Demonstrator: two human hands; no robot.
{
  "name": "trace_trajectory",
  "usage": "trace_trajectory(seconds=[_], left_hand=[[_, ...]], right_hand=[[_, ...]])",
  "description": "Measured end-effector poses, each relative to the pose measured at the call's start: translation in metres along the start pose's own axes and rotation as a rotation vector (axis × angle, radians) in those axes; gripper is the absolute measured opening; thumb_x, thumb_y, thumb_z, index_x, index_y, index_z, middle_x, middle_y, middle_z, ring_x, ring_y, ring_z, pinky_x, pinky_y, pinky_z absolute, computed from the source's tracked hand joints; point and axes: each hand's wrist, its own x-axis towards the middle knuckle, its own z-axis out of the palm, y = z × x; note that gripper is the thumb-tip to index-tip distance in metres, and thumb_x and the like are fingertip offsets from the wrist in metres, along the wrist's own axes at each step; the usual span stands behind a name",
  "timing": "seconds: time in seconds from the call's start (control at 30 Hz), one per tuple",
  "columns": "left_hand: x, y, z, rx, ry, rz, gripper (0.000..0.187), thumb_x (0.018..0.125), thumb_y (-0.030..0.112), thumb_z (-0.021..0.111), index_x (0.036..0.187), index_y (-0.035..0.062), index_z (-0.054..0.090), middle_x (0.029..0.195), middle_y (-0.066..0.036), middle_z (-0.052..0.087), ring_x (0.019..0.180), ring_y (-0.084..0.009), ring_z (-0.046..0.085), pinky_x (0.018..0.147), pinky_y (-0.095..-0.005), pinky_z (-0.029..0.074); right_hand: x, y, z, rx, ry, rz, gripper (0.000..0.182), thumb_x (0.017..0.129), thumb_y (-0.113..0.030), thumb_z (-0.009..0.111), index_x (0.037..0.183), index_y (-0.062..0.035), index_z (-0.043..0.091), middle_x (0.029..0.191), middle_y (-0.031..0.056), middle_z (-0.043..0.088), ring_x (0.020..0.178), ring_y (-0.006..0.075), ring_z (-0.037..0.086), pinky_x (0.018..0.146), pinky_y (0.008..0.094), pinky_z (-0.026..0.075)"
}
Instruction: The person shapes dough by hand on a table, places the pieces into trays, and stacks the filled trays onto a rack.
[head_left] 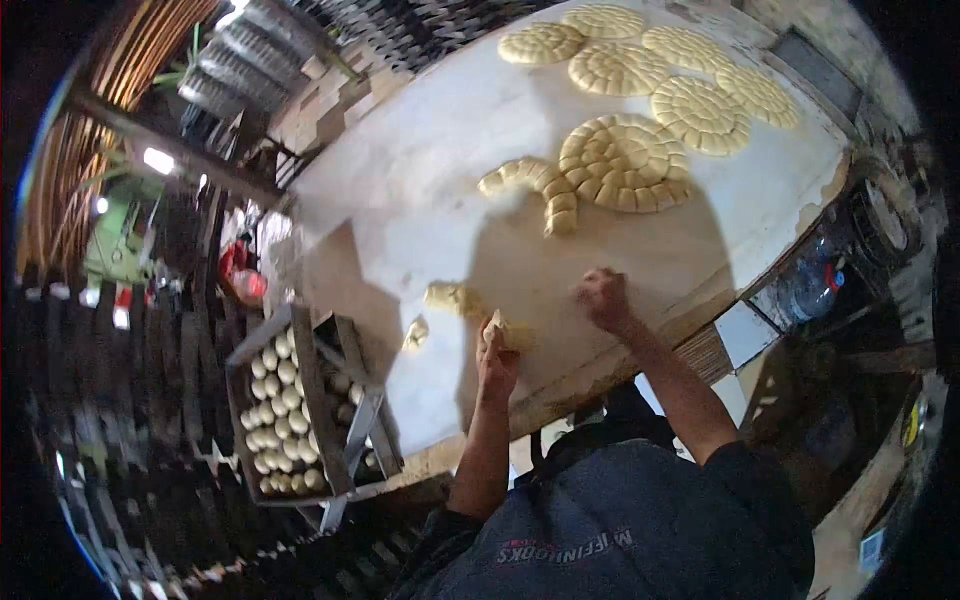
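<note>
My left hand [497, 362] is near the table's front edge, its fingers closed around a piece of pale dough [497, 324] that pokes out above them. Just left of it lies a lump of dough [450, 298], and a smaller dough scrap [415, 334] sits farther left. My right hand [604, 298] is curled over the table to the right, slightly blurred; whatever its fingers hold, if anything, cannot be made out. Beyond both hands, a curved strip of notched dough [535, 180] rests against a large coiled round of scored dough [620, 165].
Several more scored dough rounds [700, 115] lie at the far end of the white table [410, 190]. At the left edge stands a wooden crate [300, 350] of dough balls [285, 400], with another box [365, 400] beside it. A large plastic bottle [808, 295] is off the right side.
</note>
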Motion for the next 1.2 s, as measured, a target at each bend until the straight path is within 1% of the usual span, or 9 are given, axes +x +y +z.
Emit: trace_trajectory(seconds=[0.07,0.23,0.47,0.53,0.6,0.63,1.0,1.13,1.2], left_hand=[[-0.024,0.007,-0.011,-0.136,-0.081,-0.005,0.044,0.095,0.020,0.064,0.132,0.0089,0.043,0.123,-0.013,0.056,0.112,-0.0219,0.057,0.091,-0.0368,0.052],[-0.060,0.031,-0.035,0.155,-0.098,0.123,0.035,0.094,0.012,0.065,0.122,0.0071,0.044,0.114,-0.012,0.058,0.097,-0.0177,0.061,0.082,-0.0291,0.054],[-0.080,0.035,-0.153,0.450,0.019,0.240,0.032,0.092,0.012,0.066,0.115,0.0057,0.045,0.097,-0.006,0.057,0.087,-0.0114,0.054,0.073,-0.0246,0.046],[-0.083,0.045,-0.152,0.240,-0.018,0.153,0.031,0.090,0.016,0.070,0.111,0.0057,0.049,0.094,-0.006,0.056,0.087,-0.0136,0.053,0.074,-0.0269,0.044],[-0.090,0.067,-0.113,1.715,-0.254,0.720,0.034,0.078,0.029,0.078,0.097,0.0088,0.057,0.095,-0.007,0.055,0.091,-0.0252,0.051,0.079,-0.0386,0.042],[-0.080,0.078,-0.097,1.797,-0.189,0.716,0.037,0.072,0.033,0.080,0.091,0.0101,0.059,0.098,-0.008,0.055,0.094,-0.0304,0.049,0.082,-0.0448,0.039],[-0.034,0.004,0.020,1.605,0.017,0.706,0.031,0.073,0.022,0.078,0.094,0.0068,0.060,0.089,-0.013,0.061,0.087,-0.0363,0.058,0.078,-0.0449,0.046],[-0.081,0.023,-0.078,1.810,-0.084,0.499,0.026,0.077,0.020,0.074,0.096,0.0086,0.062,0.106,-0.015,0.064,0.102,-0.0380,0.059,0.100,-0.0483,0.039],[-0.053,0.047,-0.112,1.877,0.328,0.492,0.010,0.080,0.013,0.069,0.084,0.0086,0.061,0.086,-0.010,0.061,0.088,-0.0327,0.055,0.085,-0.0438,0.040]], right_hand=[[-0.015,-0.064,0.031,0.168,-0.216,-0.151,0.028,0.091,-0.030,0.060,0.100,-0.0031,0.062,0.097,0.0119,0.063,0.099,0.0277,0.058,0.087,0.0398,0.046],[-0.028,-0.168,0.031,0.702,-0.150,0.447,0.047,0.088,-0.020,0.064,0.127,-0.0073,0.040,0.101,0.0152,0.060,0.083,0.0263,0.061,0.075,0.0424,0.051],[-0.038,-0.065,-0.066,0.978,0.159,0.903,0.046,0.087,-0.025,0.068,0.120,-0.0077,0.040,0.096,0.0094,0.055,0.081,0.0159,0.058,0.060,0.0319,0.048],[-0.053,-0.016,-0.074,0.426,0.222,0.635,0.040,0.088,-0.031,0.065,0.112,-0.0052,0.046,0.092,0.0102,0.054,0.082,0.0222,0.056,0.069,0.0390,0.047],[-0.072,0.037,-0.090,0.113,0.007,0.228,0.038,0.087,-0.034,0.064,0.105,-0.0035,0.049,0.092,0.0125,0.053,0.084,0.0269,0.054,0.076,0.0429,0.044],[-0.068,0.058,-0.093,-0.208,-0.206,-0.168,0.039,0.086,-0.037,0.062,0.098,-0.0018,0.053,0.092,0.0148,0.052,0.085,0.0317,0.052,0.082,0.0468,0.041],[-0.023,0.007,-0.031,0.102,-0.439,-0.187,0.029,0.079,-0.024,0.060,0.092,0.0016,0.057,0.100,0.0256,0.054,0.112,0.0461,0.049,0.107,0.0547,0.035],[-0.021,0.087,-0.078,0.049,-0.518,-0.420,0.022,0.078,-0.016,0.060,0.091,0.0014,0.057,0.098,0.0262,0.055,0.111,0.0451,0.050,0.108,0.0534,0.035],[0.024,0.106,-0.065,0.054,-0.435,-0.267,0.018,0.078,-0.012,0.060,0.090,0.0010,0.056,0.096,0.0243,0.055,0.105,0.0419,0.052,0.108,0.0523,0.035]])
